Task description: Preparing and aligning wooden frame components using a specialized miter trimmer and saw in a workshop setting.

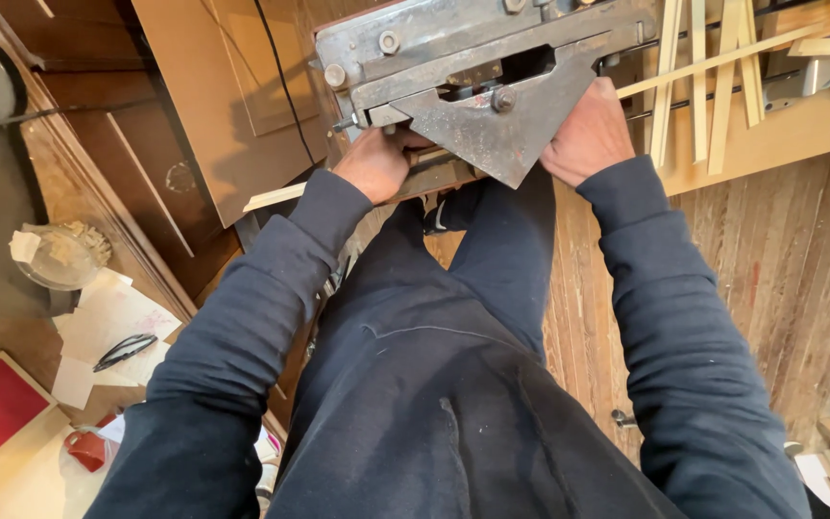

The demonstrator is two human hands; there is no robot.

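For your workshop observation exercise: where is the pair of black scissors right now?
In the head view, the black scissors lie at lower left on white paper sheets, outside the person's left sleeve.

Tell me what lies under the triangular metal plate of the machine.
A pale wooden strip runs under the triangular metal plate, held by the left hand. Its middle is covered.

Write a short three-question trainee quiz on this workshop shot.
1. True or false: both hands, left hand and right hand, are at the metal machine.
2. What lies to the right of the machine? A) wood strips B) bricks C) bottles
3. What black item lies on the papers at the left?

Key: 1 true. 2 A, wood strips. 3 scissors.
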